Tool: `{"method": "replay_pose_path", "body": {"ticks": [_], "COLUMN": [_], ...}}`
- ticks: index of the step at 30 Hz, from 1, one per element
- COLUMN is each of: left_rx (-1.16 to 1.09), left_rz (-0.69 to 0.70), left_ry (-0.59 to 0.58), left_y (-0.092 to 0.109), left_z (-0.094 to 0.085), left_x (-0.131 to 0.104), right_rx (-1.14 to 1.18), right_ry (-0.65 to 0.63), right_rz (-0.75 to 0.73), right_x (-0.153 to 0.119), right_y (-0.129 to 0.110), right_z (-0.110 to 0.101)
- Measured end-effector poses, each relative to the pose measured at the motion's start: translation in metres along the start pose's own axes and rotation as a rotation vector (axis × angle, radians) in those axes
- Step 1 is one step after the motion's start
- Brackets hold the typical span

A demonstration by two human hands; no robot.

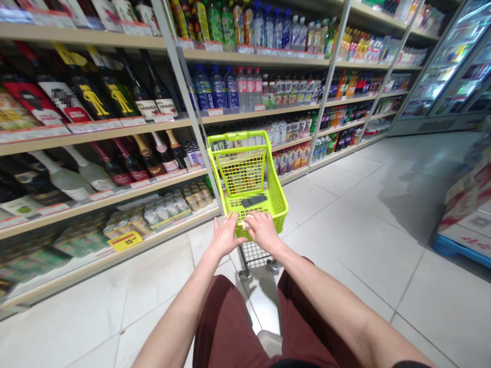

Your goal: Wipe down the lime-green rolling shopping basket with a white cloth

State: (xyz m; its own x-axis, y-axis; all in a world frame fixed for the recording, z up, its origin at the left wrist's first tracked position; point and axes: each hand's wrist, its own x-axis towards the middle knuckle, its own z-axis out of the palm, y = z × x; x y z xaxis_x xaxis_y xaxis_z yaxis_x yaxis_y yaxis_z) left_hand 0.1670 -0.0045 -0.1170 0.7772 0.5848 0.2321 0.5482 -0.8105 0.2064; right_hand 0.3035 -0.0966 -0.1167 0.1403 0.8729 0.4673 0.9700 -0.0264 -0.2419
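1. The cart (276, 181) is standing mid-frame, near edge at our fingers.
2. Our left hand (225, 236) is showing spread fingers.
3. Our right hand (262, 231) is showing curled fingers; we cannot tell their grip.

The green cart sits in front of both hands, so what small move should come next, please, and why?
Perhaps curl the left hand over the near edge of the green cart: it looks loosely spread there, while the right hand appears more curled.
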Motion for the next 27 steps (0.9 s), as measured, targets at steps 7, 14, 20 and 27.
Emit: {"method": "replay_pose_path", "body": {"ticks": [7,14,20,27], "left_rx": [0.023,0.03,0.021,0.015], "left_rz": [-0.014,-0.045,-0.056,-0.059], "left_ry": [0.112,0.144,0.189,0.24], "left_y": [0.008,0.015,0.012,0.018], "left_z": [0.009,0.011,0.016,0.02], "left_x": [-0.002,-0.001,0.0,0.001], "right_rx": [-0.026,0.098,0.08,0.093], "right_ry": [0.222,0.173,0.237,0.314], "right_rz": [0.206,-0.1,-0.075,-0.028], "right_x": [-0.022,-0.013,-0.021,-0.029], "right_y": [0.069,0.025,0.065,0.057], "right_z": [-0.011,0.017,0.002,0.004]}}
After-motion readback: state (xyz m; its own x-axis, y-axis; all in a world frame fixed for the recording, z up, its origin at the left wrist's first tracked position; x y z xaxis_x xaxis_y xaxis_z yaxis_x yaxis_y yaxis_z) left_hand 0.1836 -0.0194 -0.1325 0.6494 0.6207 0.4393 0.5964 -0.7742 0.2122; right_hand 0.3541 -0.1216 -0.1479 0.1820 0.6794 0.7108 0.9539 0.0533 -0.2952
